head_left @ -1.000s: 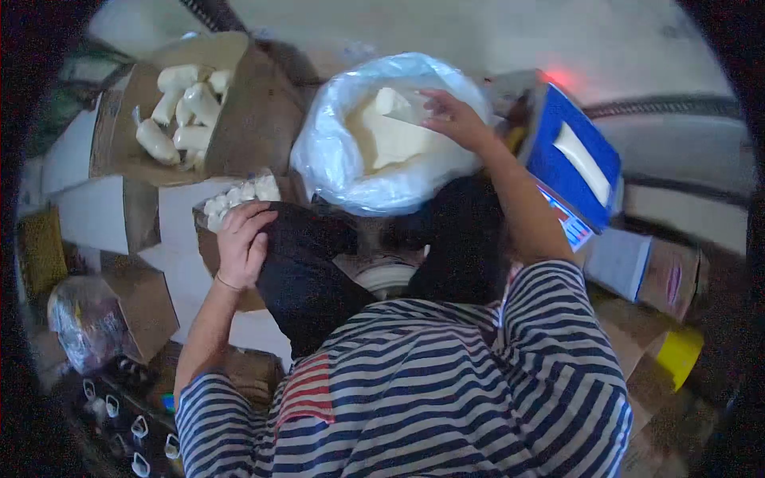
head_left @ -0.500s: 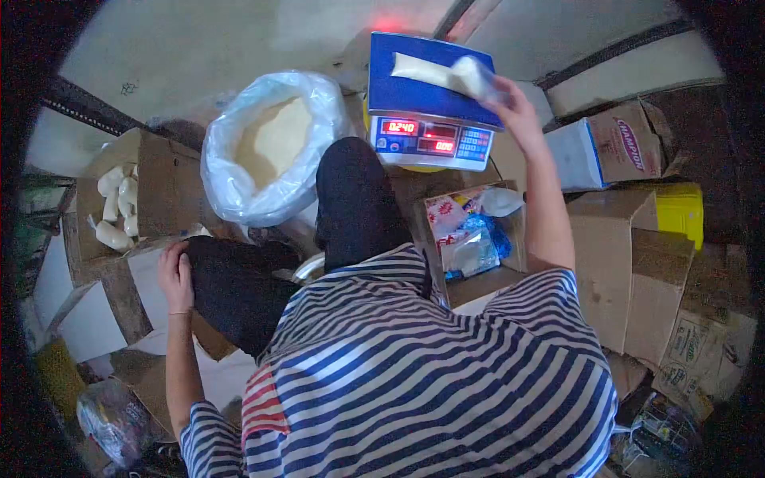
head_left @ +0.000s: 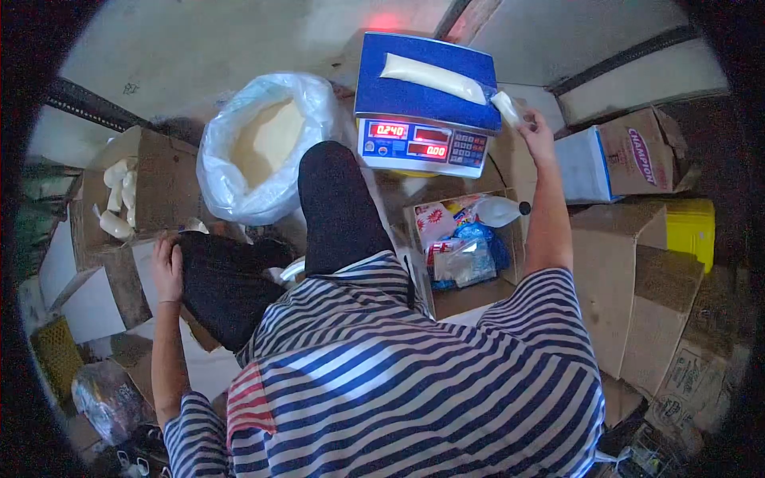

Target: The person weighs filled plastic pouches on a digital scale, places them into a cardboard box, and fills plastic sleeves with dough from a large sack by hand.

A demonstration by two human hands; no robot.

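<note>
My right hand (head_left: 539, 137) is closed on a small white item (head_left: 505, 107), perhaps a scoop or bag, beside the right edge of the scale's blue platform (head_left: 422, 107). A long clear bag of pale powder (head_left: 434, 78) lies across that platform. Red digits reading 0.240 glow on the scale's front panel (head_left: 422, 142). My left hand (head_left: 167, 267) rests on my left knee, fingers together and slightly bent; nothing shows in it. Left of the scale stands a large plastic sack (head_left: 215, 171) with pale powder (head_left: 268, 142) inside.
At the left, a cardboard box (head_left: 163, 179) holds several filled bags (head_left: 117, 223). An open carton (head_left: 462, 303) with packets and a white bottle (head_left: 496, 211) sits below the scale. More cartons (head_left: 606, 279) and a yellow container (head_left: 692, 231) are at the right.
The view has turned toward the scale. My right hand went from the sack to above the platform, then moved right and down to its edge with the white item. My left hand stays on my knee.
</note>
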